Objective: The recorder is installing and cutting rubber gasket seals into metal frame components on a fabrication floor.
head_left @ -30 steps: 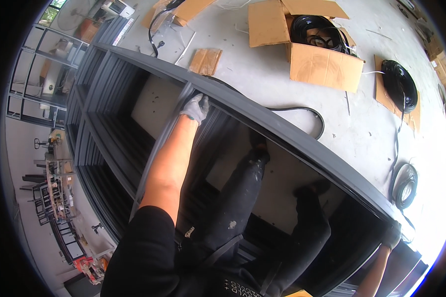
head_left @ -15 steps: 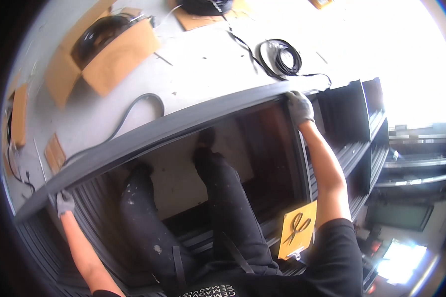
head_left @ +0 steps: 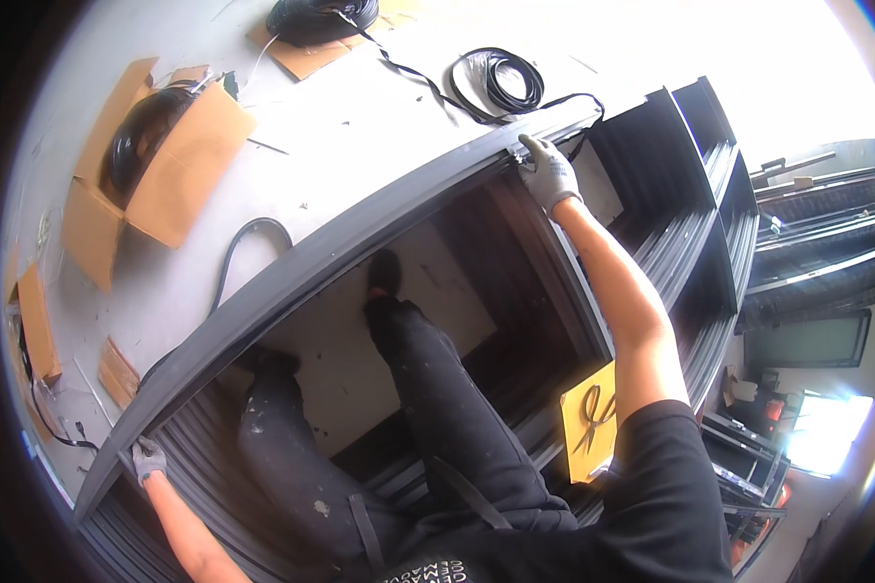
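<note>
A large dark grey metal frame (head_left: 355, 231) stretches slantwise in front of me, its long bar running from lower left to upper right. My left hand (head_left: 149, 457), in a grey glove, is closed on its left end. At the right corner my right hand (head_left: 549, 173), gloved as well, has its fingers bent round the frame's edge. My legs and shoes show within the frame's outline. Beside my right arm lies a yellow board (head_left: 576, 428) bearing black-handled scissors (head_left: 593, 418), partly hidden by that arm.
Dark ribbed profiles (head_left: 671, 233) are stacked at right. Across the pale floor lie a coil of black strip (head_left: 506, 83), an opened cardboard box (head_left: 180, 185) holding another black coil, and a black roll (head_left: 321, 17) on cardboard. A loose grey strip (head_left: 228, 257) curves beside the frame.
The view has turned, so the floor objects sit farther left and the frame slants more steeply. Both hands remain at the frame's ends; the right hand's fingers now show more at the corner.
</note>
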`<state>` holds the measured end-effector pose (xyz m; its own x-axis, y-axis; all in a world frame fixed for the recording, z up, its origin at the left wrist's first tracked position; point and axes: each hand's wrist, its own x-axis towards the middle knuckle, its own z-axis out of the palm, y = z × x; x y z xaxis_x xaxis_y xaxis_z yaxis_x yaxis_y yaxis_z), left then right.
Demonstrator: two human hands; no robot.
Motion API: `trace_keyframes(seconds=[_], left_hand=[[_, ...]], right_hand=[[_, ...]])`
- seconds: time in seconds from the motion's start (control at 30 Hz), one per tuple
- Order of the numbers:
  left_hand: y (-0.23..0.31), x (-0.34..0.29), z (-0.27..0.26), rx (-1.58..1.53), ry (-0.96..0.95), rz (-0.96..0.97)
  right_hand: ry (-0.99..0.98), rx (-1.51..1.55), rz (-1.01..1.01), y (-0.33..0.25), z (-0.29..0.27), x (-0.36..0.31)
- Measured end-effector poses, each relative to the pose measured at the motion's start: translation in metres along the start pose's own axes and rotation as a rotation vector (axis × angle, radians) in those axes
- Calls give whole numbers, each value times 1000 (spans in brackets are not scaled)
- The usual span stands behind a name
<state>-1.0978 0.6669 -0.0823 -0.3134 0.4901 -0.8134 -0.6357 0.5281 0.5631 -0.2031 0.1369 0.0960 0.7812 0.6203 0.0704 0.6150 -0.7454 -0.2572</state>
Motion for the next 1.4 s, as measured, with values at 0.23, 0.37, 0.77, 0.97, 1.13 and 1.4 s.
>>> trace_keyframes(seconds=[0.23, 0.37, 0.77, 0.97, 1.13, 1.4], left_hand=[[6, 11, 20, -29, -10, -16], [26, 14, 28, -8, -11, 26], [17, -24, 33, -69, -8, 14], [-2, -6, 31, -53, -3, -17], [7, -8, 29, -52, 10, -4], [-17, -5, 28, -78, 42, -45]], right_hand=[[24, -31, 16, 3, -92, -55], [-14, 70, 254, 22, -149, -173], [-163, -6, 1182, 12, -85, -418], [-89, -205, 1048, 29, -62, -429], [-261, -333, 615, -3, -77, -417], [-48, -88, 607, 12, -83, -455]])
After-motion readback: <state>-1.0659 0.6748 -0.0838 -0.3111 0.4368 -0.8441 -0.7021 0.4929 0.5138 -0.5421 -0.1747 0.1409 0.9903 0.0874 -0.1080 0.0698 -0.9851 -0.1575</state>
